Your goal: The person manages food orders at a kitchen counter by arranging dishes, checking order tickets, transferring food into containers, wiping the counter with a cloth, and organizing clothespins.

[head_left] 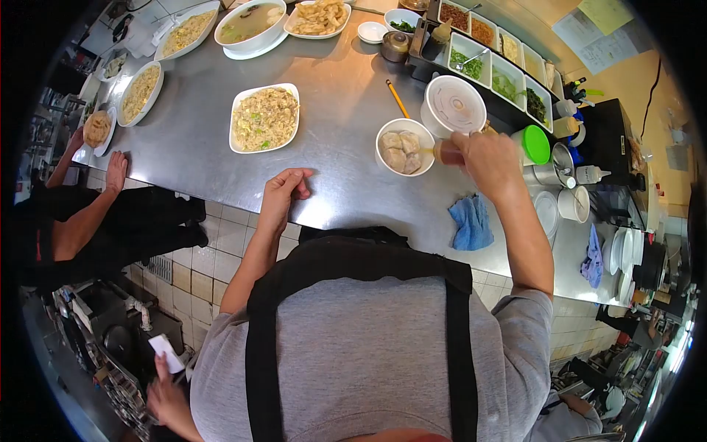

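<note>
My right hand (490, 163) is closed around a squeeze bottle (448, 152) of brown sauce. It tips the bottle sideways, with the nozzle over the right rim of a white bowl (382, 157). Several pale dumplings (401, 151) lie in that bowl. At the table's near edge is my left hand (282, 195), its fingers curled in and nothing visible in them. A square white plate of fried rice (265, 119) sits beyond it. Behind the dumpling bowl are a round tub with a translucent lid (454, 105) and a yellow pencil (398, 99).
A blue cloth (471, 222) lies on the steel table (339, 195) near my right forearm. Topping trays (507, 82) line the back right, beside a green-lidded container (535, 144). Soup (252, 28) and other dishes stand far left. A co-worker's hand (116, 172) rests on the left edge.
</note>
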Action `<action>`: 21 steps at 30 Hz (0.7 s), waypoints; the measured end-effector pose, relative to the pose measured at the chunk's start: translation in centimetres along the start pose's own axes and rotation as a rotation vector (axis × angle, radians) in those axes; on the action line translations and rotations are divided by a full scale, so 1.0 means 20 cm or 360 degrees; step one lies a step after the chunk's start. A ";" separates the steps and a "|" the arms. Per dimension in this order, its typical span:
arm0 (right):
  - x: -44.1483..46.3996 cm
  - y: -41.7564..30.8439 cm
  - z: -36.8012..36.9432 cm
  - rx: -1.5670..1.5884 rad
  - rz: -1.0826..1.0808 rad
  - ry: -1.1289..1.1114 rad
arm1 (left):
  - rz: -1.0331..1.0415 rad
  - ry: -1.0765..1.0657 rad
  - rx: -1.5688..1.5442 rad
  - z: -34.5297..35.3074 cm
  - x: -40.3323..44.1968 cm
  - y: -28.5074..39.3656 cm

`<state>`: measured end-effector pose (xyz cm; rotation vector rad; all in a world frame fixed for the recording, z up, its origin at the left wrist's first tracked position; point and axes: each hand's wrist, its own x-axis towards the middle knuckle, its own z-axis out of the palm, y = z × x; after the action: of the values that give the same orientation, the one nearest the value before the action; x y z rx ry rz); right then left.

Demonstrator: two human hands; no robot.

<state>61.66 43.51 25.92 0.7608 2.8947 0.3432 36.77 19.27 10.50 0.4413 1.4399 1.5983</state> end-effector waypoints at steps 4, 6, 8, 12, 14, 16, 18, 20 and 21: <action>-0.05 0.04 0.00 0.0193 -0.0032 -0.0131 | -0.0027 -0.0034 0.0033 0.08 0.07 0.03; -0.05 0.09 0.01 0.0318 0.0040 -0.0226 | -0.0006 -0.0071 0.0059 0.18 0.10 0.07; -0.05 0.23 0.10 0.0955 -0.0066 -0.0147 | 0.0019 -0.0188 0.0131 0.26 0.17 0.09; 0.08 0.39 0.16 0.1776 0.0077 0.0000 | 0.0229 -0.0297 0.0392 0.48 0.30 0.11; 0.19 0.37 0.11 0.2101 0.0209 0.0460 | 0.0348 -0.0295 0.0668 0.55 0.32 0.13; 0.36 0.38 0.12 0.1890 0.0267 0.0914 | 0.0836 -0.0258 0.1173 0.58 0.39 0.08; 0.50 0.33 0.07 0.1919 0.0253 0.1222 | 0.0792 -0.0272 0.1197 0.58 0.39 0.08; 0.75 0.36 0.25 0.1797 0.0406 0.1397 | 0.0491 -0.0285 0.0851 0.61 0.34 0.11; 0.82 0.35 0.29 0.1815 0.0529 0.1377 | 0.0436 -0.0285 0.0805 0.62 0.33 0.12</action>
<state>51.73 58.62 20.99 1.5141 3.5749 -1.4405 41.89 32.01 13.83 1.0861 1.6922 1.3416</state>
